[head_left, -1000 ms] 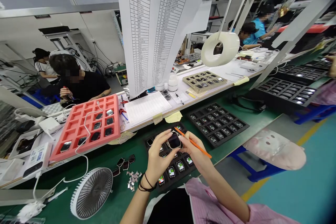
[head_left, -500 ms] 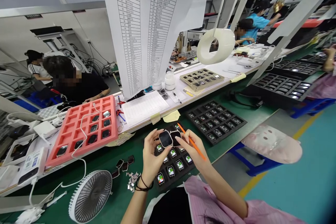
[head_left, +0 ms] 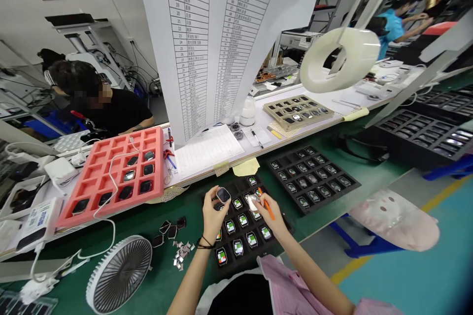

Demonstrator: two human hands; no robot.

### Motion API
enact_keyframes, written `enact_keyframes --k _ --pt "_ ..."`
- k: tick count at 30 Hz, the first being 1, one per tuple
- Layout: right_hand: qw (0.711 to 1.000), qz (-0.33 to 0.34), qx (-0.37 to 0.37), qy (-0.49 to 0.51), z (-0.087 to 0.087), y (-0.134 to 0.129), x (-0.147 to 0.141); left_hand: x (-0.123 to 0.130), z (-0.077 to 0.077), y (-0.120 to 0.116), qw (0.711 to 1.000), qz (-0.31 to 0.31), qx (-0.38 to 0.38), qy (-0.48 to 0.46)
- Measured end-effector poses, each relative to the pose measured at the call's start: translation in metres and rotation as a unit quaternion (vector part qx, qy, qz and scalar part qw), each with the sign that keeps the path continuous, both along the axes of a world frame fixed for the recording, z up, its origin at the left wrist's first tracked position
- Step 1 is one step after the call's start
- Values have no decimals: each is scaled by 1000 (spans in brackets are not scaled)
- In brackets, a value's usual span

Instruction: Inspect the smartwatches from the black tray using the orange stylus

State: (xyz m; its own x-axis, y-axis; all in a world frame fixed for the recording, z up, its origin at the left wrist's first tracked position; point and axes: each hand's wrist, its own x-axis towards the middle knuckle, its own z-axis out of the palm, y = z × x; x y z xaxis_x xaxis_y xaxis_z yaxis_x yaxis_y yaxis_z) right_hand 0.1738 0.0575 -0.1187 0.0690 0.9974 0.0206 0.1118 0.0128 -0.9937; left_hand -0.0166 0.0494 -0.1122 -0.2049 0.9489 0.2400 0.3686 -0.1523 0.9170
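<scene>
- Far left of bench: white desk fan (head_left: 118, 275) on the green mat, with a white cable running up past it. Beside it, a red foam tray (head_left: 157, 177) with dark watch bodies in some of its cells.
- Just right of the fan: dark watch pieces (head_left: 168, 231) and a small heap of loose metal bits (head_left: 179, 253) on the mat.
- My left hand (head_left: 213, 219): partly closed in a pinch, thumb and fingertips gripping a square smartwatch (head_left: 223, 195) by its edges. Watch sits above the top-left corner of the black tray; contact with the tray cannot be told.
- Black tray (head_left: 275, 238): directly under both my hands, rows of watches with lit, colourful screens in its cells.
- My right hand (head_left: 266, 216): fingers curled closed around a slim orange pick (head_left: 268, 210), its end showing past them. Something pale glares at my fingertips, too blurred to identify.
- Right of that: second black tray (head_left: 310, 179), watches in its cells, on the mat.
- Far right: pink cushion (head_left: 393, 219) on a blue stool.
</scene>
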Motion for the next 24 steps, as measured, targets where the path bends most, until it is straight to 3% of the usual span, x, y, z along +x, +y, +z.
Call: enact_keyframes --k 4,6,9,12,15,19,24 --pt "995 14 6 -100 -70 34 -7 -1 -71 28 996 -12 -63 63" --pt "990 22 13 -140 -97 55 -12 5 -95 46 993 -25 -77 88" --pt "980 39 23 -195 -130 90 -14 14 -120 76 986 -52 -94 131" --pt "967 63 29 -247 -154 122 -14 20 -138 100 975 -79 -106 177" --pt "953 82 31 -291 -171 143 -13 21 -151 110 964 -94 -108 224" --pt "938 77 37 -336 -182 149 -8 18 -159 105 952 -88 -98 277" --pt "923 27 51 -381 -185 149 14 9 -158 88 937 -36 -107 330"
